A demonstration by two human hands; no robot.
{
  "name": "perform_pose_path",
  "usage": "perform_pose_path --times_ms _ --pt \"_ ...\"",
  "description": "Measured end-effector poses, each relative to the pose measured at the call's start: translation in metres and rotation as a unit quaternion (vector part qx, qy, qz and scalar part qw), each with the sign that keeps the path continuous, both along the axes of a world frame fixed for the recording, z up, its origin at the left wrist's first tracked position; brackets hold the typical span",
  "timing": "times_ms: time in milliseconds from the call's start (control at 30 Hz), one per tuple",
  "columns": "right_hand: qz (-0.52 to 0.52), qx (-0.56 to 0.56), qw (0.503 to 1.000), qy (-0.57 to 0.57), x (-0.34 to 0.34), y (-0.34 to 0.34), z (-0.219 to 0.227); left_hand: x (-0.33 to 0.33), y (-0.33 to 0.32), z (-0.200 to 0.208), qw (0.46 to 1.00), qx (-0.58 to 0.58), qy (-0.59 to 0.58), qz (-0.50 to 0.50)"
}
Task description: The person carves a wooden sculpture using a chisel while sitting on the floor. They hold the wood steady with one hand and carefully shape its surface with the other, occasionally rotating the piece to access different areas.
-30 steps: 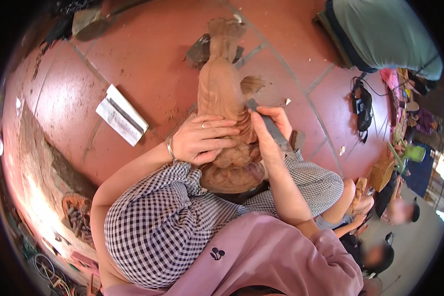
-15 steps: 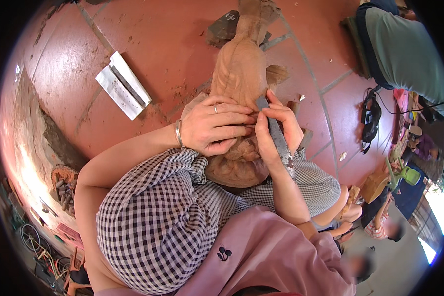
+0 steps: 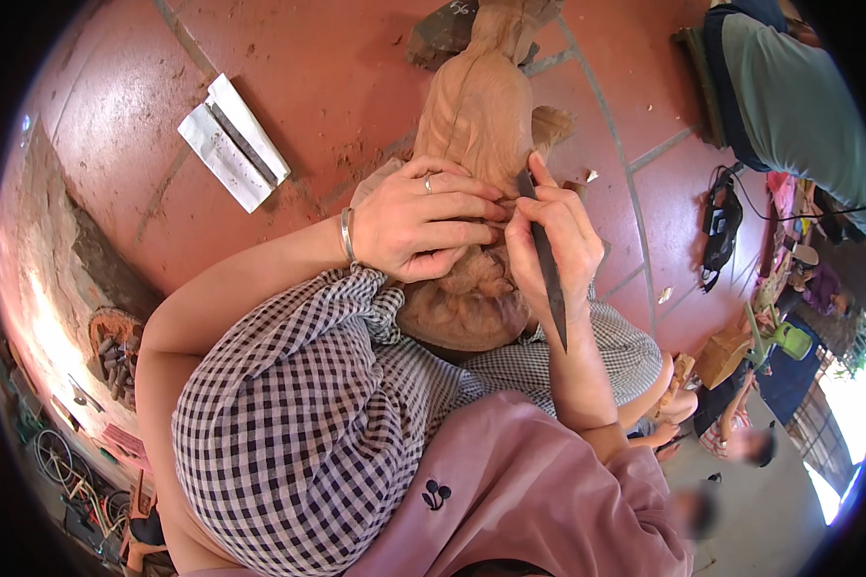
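A carved wooden figure (image 3: 476,125) lies lengthwise in front of me, its broad carved base (image 3: 467,322) between my knees. My left hand (image 3: 433,219) rests over its middle with the fingers laid out flat across the wood, a ring and a bracelet on it. In my right hand (image 3: 560,226), thumb and fingers pinch a dark, narrow metal file (image 3: 550,279). One end of the file touches the figure's right side near my index finger. Its pointed end comes back over my right wrist. My left fingertips lie close beside the file.
Dark blocks (image 3: 438,34) and a wooden piece (image 3: 553,125) lie by the figure. A white paper with a dark strip (image 3: 233,144) is on the red tiled floor. At right are a black bag (image 3: 720,231) and a seated person (image 3: 799,106); a basket of tools (image 3: 115,356) stands left.
The file has turned in my right hand, from its wide face showing to a narrower side. My right hand has shifted slightly right. My left hand stays on the figure.
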State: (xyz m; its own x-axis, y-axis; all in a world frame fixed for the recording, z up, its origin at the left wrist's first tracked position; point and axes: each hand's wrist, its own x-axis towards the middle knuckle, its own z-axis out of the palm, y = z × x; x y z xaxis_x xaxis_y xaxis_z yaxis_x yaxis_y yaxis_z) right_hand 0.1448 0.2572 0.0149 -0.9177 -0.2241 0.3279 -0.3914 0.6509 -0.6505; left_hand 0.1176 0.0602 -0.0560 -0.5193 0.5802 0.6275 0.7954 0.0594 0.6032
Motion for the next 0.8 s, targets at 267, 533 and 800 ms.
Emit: perform_pose_path --times_ms 267,533,800 --pt "-0.004 -0.057 0.998 -0.011 -0.0052 0.0037 -0.0042 -0.0002 -0.0006 0.0035 1.0 0.001 -0.013 -0.002" --pt "-0.008 -0.029 0.999 -0.012 -0.0007 0.0051 -0.0092 0.0011 -0.0005 0.0037 1.0 -0.003 -0.023 -0.002" --pt "-0.063 -0.138 0.984 -0.088 -0.0052 0.003 -0.0006 -0.0029 -0.0035 0.0078 1.0 -0.016 -0.017 -0.018"
